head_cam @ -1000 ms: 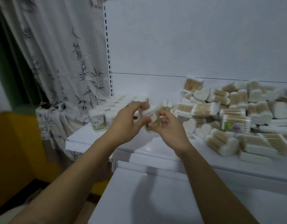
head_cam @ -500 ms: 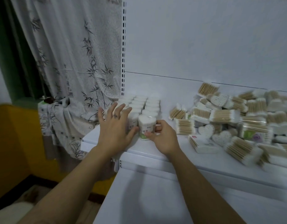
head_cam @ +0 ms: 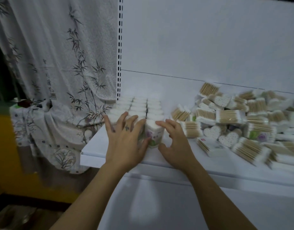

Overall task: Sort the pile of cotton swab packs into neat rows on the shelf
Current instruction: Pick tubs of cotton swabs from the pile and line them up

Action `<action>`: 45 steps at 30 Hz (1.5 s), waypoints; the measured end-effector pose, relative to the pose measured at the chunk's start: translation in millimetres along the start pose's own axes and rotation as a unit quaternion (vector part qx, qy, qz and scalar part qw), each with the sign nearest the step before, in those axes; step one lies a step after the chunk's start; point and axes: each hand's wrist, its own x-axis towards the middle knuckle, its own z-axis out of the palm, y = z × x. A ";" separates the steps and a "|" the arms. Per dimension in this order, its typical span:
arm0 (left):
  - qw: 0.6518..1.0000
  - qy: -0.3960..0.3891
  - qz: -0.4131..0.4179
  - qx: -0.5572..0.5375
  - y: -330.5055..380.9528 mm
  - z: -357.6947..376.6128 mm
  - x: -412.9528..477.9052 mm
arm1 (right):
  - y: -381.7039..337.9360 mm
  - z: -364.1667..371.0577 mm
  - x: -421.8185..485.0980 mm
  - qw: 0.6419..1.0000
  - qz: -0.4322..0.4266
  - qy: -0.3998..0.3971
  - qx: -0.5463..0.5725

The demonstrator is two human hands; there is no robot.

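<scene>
Upright heart-shaped cotton swab packs stand in neat rows (head_cam: 139, 107) at the left end of the white shelf (head_cam: 99, 146). The front pack (head_cam: 155, 135), with a floral label, stands at the head of the right row. My left hand (head_cam: 126, 138) lies flat with spread fingers against the front packs of the left rows. My right hand (head_cam: 174, 141) touches the front pack's top and right side with relaxed, slightly bent fingers. A loose pile of swab packs (head_cam: 242, 120) covers the shelf to the right.
A patterned white curtain (head_cam: 60, 63) hangs left of the shelf's slotted upright (head_cam: 119, 47). A lower white shelf (head_cam: 176, 205) juts out under my forearms. The white back panel (head_cam: 209, 39) closes the shelf behind.
A second ago both hands held one pack in the air. It now stands at the front of the right row, with my left hand flat against the rows and my right hand loosened on it.
</scene>
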 end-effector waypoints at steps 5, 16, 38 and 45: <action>1.000 0.003 -0.003 -0.006 1.4 -0.7 -1.5 | 1.2 0.0 -1.9 0.999 0.018 -0.020 -0.027; 1.000 -0.013 0.021 0.001 2.3 -6.7 0.6 | -8.2 -3.5 -5.1 0.998 0.000 -0.029 -0.054; 0.972 -0.218 0.085 -0.009 83.0 8.4 135.1 | 28.2 -123.7 106.2 0.923 0.046 -0.149 -0.353; 0.921 -0.383 0.073 0.005 87.6 14.1 141.1 | 35.9 -107.5 107.5 0.775 -0.111 -0.345 -0.517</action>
